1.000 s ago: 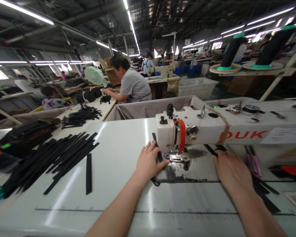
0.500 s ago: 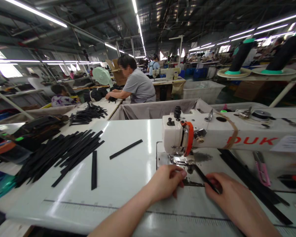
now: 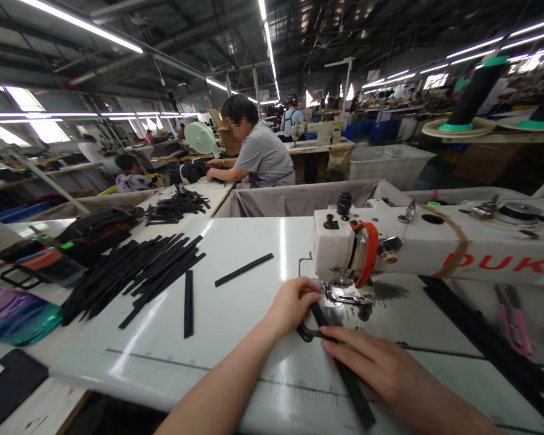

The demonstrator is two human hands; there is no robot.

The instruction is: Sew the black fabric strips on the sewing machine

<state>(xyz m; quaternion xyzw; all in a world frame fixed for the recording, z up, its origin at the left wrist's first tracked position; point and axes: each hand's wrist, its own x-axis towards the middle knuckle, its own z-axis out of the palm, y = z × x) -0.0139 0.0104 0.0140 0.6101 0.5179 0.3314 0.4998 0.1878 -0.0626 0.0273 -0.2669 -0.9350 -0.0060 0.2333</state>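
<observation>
A black webbing strap (image 3: 353, 393) lies slantwise on the white sewing table, in front of the sewing machine's presser foot (image 3: 344, 298). Around its upper part is a dark loop that looks like a buckle (image 3: 307, 334). My left hand (image 3: 294, 305) pinches the strap's upper end, just left of the needle area; its fingertips are partly hidden. With fingers stretched over strap and buckle, my right hand (image 3: 381, 365) grips them from the right, its thumb out of sight. The white sewing machine (image 3: 335, 244) with an orange guard stands just behind both hands.
Left lies a pile of black straps (image 3: 131, 272), with two single straps nearby. Pink-handled snips (image 3: 517, 323) and long black strips (image 3: 485, 338) lie right, under the machine arm. A phone (image 3: 11, 386) rests at lower left. A co-worker (image 3: 263, 151) works beyond the cloth-lined bin.
Both hands have moved left and toward me, away from the needle. The strap now lies on the table with the loop showing. The view has turned slightly left.
</observation>
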